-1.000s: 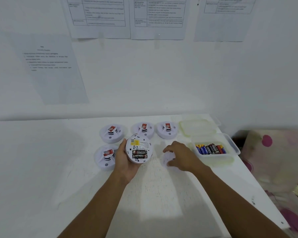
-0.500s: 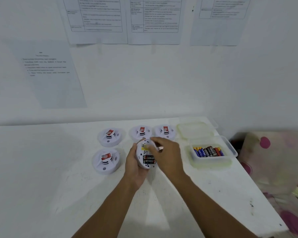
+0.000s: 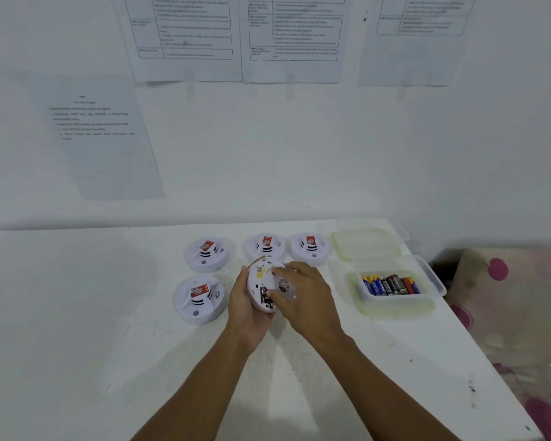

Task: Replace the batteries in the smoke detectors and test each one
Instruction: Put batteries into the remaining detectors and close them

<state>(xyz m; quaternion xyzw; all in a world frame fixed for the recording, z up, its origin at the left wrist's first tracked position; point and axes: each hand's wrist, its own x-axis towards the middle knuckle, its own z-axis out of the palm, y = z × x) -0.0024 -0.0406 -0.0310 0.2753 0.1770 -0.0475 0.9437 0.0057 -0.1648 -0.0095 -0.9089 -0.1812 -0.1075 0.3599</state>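
Above the white desk (image 3: pixel 77 313), left hand (image 3: pixel 247 305) fingers cup the smoke detector (image 3: pixel 261 280), likely light and rigid, by its rim; right hand (image 3: pixel 304 299) fingers pinch its cover (image 3: pixel 285 287).

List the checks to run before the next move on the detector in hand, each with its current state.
1. Grip: the left hand holds the detector back side up: ok.
2. Seating of the fitted batteries: cannot tell, the right hand hides most of them.
3. Alignment of the cover in the right hand with the detector: cannot tell.
4. Supply: spare batteries lie in the open tub, to the right of the right hand: ok.
5. Rest of the batch: four other detectors lie face up on the table, none held: ok.
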